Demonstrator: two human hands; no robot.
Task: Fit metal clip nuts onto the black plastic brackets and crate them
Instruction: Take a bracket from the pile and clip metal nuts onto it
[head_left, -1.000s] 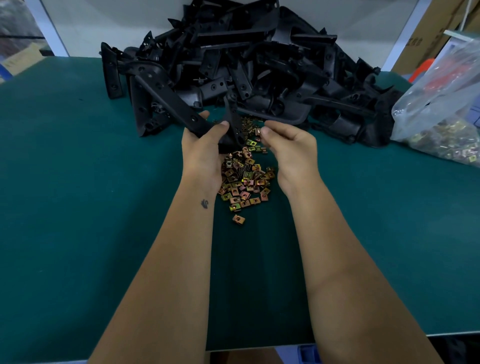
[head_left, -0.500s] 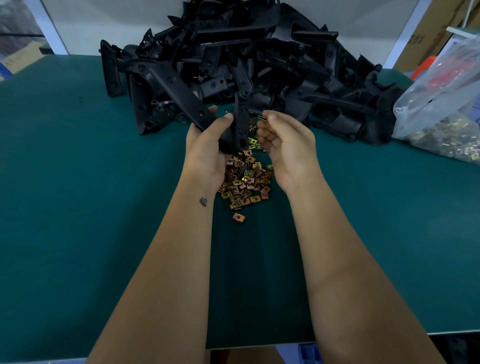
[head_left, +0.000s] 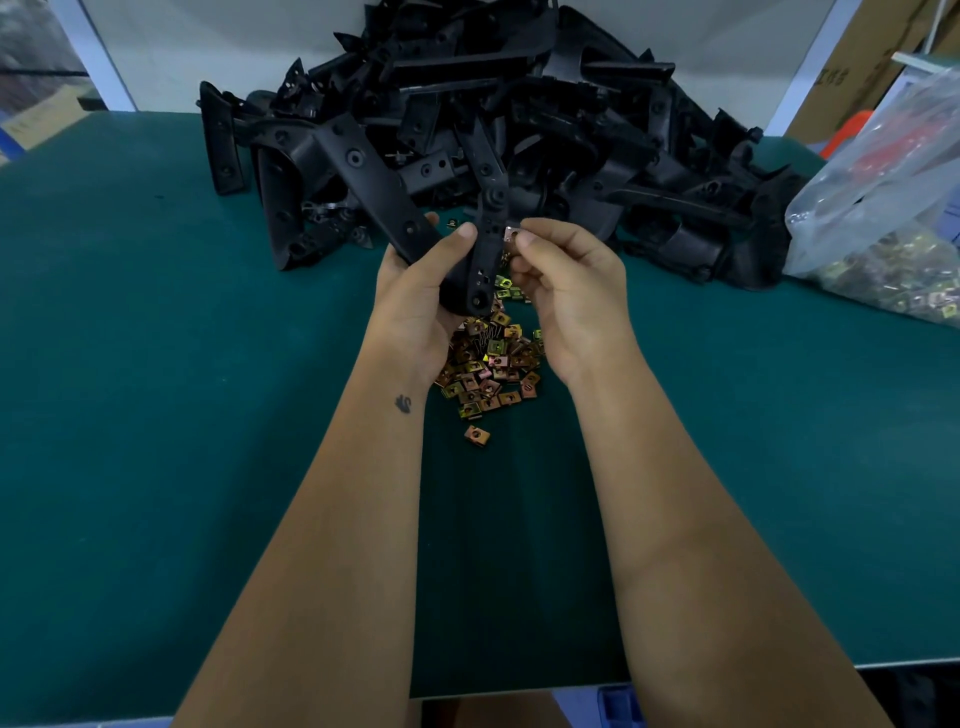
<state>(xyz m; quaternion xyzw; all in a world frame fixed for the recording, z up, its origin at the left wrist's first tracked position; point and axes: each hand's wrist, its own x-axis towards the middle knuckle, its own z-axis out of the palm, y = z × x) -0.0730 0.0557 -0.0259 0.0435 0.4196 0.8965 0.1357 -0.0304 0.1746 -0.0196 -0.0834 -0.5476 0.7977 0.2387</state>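
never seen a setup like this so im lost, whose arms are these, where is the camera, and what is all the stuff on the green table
There is no machine here: the arms belong to a person, and the camera sits on their head, looking down over both forearms. The left hand grips a black plastic bracket and holds it up above the table. The right hand pinches a small metal clip nut against the bracket's edge. On the green table lie a heap of loose clip nuts just below the hands, a big pile of black brackets behind them, and a clear plastic bag of more nuts on the right.
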